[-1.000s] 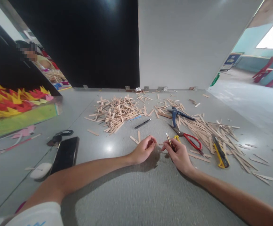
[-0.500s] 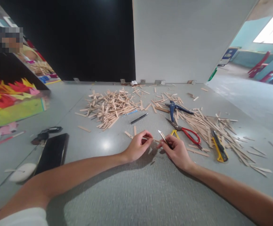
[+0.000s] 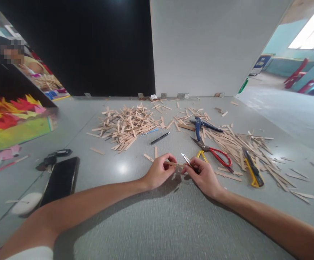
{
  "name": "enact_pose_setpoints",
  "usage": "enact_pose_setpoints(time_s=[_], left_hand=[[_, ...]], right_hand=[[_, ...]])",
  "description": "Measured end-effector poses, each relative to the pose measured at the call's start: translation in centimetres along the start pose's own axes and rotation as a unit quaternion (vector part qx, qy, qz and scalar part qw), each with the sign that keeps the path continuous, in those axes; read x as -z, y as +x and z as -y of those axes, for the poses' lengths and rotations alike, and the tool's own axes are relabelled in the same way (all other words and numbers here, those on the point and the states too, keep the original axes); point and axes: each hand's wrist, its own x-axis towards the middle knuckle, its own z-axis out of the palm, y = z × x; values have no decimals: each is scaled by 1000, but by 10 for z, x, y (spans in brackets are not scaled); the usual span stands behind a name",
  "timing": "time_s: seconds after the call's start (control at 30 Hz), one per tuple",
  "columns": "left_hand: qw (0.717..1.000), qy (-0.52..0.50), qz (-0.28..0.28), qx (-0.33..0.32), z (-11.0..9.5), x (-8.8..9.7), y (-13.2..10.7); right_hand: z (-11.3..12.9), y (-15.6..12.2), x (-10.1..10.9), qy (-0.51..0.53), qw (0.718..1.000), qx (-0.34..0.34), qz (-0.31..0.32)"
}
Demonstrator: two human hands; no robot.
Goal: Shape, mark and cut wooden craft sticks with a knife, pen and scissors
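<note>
My left hand [image 3: 161, 170] pinches one end of a thin wooden stick [image 3: 178, 164]. My right hand [image 3: 202, 177] is closed around a craft knife [image 3: 188, 162], its pale blade pointing up and to the left. The right fingertips also touch the stick's other end, so it spans the gap between both hands. Beyond the left hand lie a few short stick pieces [image 3: 156, 151]. Past my right hand are red-handled scissors [image 3: 212, 151], with a yellow-handled tool [image 3: 201, 155] partly hidden beside them.
A pile of short wood pieces [image 3: 130, 124] and a black pen [image 3: 160, 138] lie ahead. Blue pliers [image 3: 199, 128], longer sticks [image 3: 232, 144] and a yellow box cutter [image 3: 252, 169] are to the right. A phone [image 3: 59, 180] is left. A person [image 3: 34, 66] sits behind the panels.
Both hands stay close together with the stick and the craft knife. The left fingers have shifted slightly and more of the stick shows. The camera view has moved a little.
</note>
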Motion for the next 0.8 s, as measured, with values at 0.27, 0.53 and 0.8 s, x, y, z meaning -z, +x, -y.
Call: enact_pose_setpoints(time_s=[0.27,0.53,0.8], left_hand=[[999,-14,42,-8,-5,3,-5],[999,13,38,-8,-8,3,-8],[998,45,34,-24,-4,7,-9]], right_hand=[[2,-2,1,-22,1000,2,-3],[-1,-3,0,15,1000,-18,0],[3,-4,-5,62,997,-33,-12]])
